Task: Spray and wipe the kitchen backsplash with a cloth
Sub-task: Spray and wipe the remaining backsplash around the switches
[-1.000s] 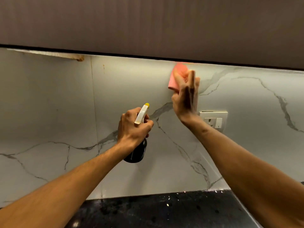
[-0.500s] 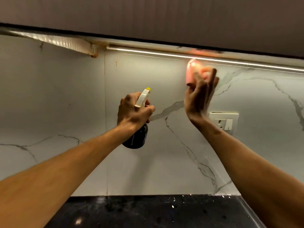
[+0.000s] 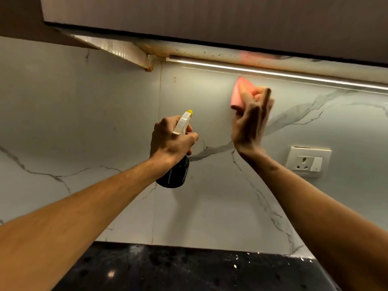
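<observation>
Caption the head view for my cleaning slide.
Right hand presses a pink cloth to the marble backsplash; left hand holds a spray bottle.

A white socket plate (image 3: 309, 161) sits below a lit light strip (image 3: 273, 72).

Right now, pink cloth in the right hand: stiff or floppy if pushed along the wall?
Probably floppy: the pink cloth sits bunched and folded under the right hand, following the fingers' shape. Likely light, since it is held by the fingers alone. It should slide easily on the glossy marble backsplash, though it may crumple or roll under pressure.
</observation>
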